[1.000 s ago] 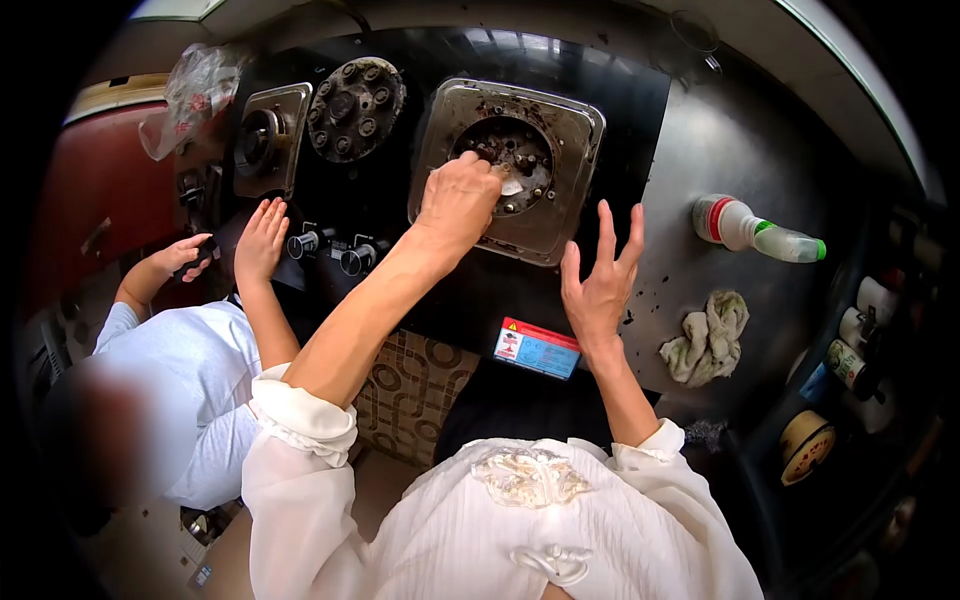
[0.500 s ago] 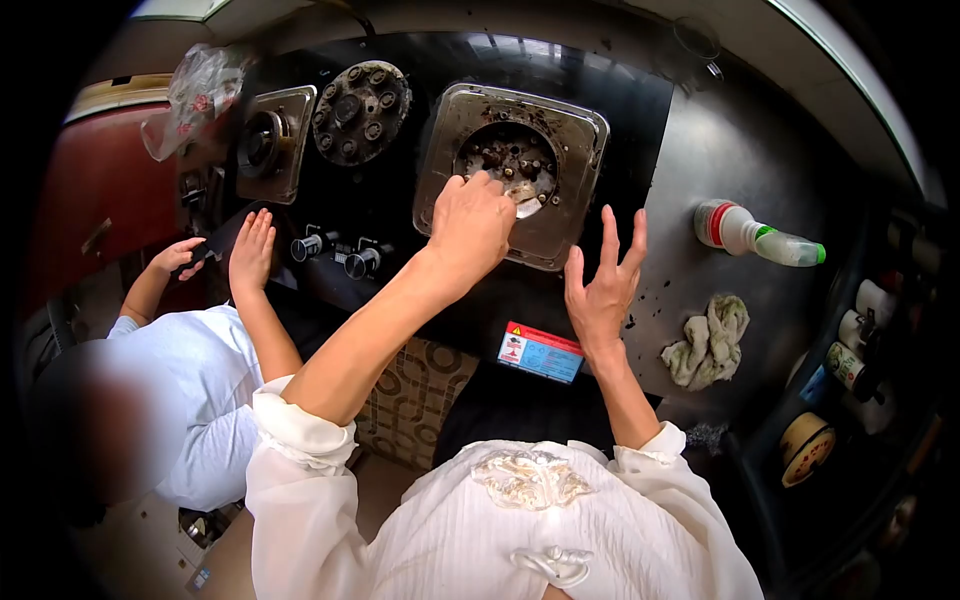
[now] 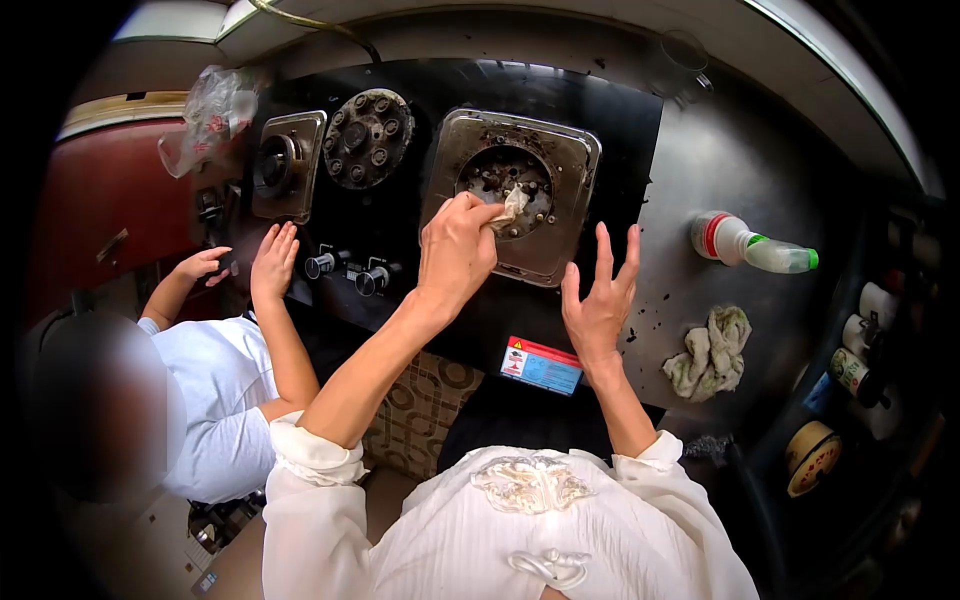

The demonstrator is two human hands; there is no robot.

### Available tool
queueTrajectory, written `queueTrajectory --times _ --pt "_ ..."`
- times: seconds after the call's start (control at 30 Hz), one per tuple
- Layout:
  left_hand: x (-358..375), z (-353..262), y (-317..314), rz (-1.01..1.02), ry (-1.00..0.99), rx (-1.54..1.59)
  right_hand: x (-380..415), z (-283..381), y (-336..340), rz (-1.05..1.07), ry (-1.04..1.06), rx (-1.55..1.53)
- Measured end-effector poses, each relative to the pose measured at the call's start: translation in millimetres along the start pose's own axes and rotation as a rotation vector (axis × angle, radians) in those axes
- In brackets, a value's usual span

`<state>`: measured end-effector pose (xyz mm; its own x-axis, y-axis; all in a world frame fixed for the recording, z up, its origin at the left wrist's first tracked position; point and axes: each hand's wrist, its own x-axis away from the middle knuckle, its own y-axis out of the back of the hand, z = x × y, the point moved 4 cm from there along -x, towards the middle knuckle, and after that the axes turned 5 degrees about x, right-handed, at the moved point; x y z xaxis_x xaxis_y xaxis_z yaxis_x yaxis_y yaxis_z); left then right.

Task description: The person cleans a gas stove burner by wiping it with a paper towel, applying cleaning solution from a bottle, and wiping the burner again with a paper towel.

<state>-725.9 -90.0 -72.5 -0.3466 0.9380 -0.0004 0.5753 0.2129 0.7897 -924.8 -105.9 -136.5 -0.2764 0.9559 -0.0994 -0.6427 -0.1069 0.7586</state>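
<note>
My left hand point(image 3: 458, 250) pinches a crumpled white paper tissue point(image 3: 514, 205) over the dirty round opening of a gas burner point(image 3: 480, 172). Grime and dark bits cover the square metal tray point(image 3: 570, 215) around that opening. Held with its fingers spread, my right hand point(image 3: 603, 300) is near the tray's lower right corner and grips nothing. Farther left on the black glass cooktop point(image 3: 415, 290) lies a detached round burner plate point(image 3: 369, 139), beside a second burner point(image 3: 280, 165). Two control knobs point(image 3: 372, 280) are on the cooktop's front part.
At right on the steel counter point(image 3: 680, 180) are a white bottle with a green cap point(image 3: 752, 243), a soiled rag point(image 3: 709, 353) and a clear glass cup point(image 3: 685, 60). A co-worker point(image 3: 215, 400) stands at left, hands near the cooktop. A plastic bag point(image 3: 212, 115) hangs upper left.
My left hand has drawn back from the burner opening toward me, and the tissue now shows more. My right hand stays spread. The view has shifted slightly.
</note>
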Motion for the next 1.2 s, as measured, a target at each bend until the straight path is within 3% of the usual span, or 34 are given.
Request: queueTrajectory --times 0.1,0.17,0.2,0.5,0.67,0.73,0.93,1.03,1.13,1.2 --pt "-5.9 1.5 -16.4 -0.119 0.108 0.124 -1.8 0.0 0.3 -0.006 0.015 -0.002" --pt "-4.6 2.2 -28.4 -0.128 0.006 0.009 -1.2 -0.5 0.0 0.009 0.026 -0.005" --pt "-3.8 6.6 -36.3 -0.051 0.015 -0.018 -1.8 0.0 -0.2 0.014 0.041 -0.005" --pt "-14.1 13.2 -42.3 -0.061 -0.072 -0.157 -1.5 0.0 -1.3 0.025 0.027 -0.013" --pt "-20.0 -3.0 19.1 -0.31 -0.023 -0.122 -2.1 0.4 2.0 0.024 0.023 -0.004" --pt "-36.7 -7.5 40.9 -0.358 -0.145 -0.198 -2.5 1.3 1.6 0.029 0.012 -0.029" --pt "-91.0 7.8 31.7 -0.002 -0.281 -0.229 -2.5 -0.9 1.4 0.014 0.031 -0.02" --pt "-106.5 10.1 7.7 0.496 -0.435 -0.174 -2.5 -1.1 1.1 0.007 0.022 -0.021" --pt "-119.1 15.3 -7.9 0.674 -0.342 -0.254 -2.3 -0.7 0.8 0.004 0.016 -0.025" --pt "-112.4 11.8 -14.4 0.638 -0.35 -0.297 -2.4 -1.5 1.5 -0.001 0.014 -0.024"
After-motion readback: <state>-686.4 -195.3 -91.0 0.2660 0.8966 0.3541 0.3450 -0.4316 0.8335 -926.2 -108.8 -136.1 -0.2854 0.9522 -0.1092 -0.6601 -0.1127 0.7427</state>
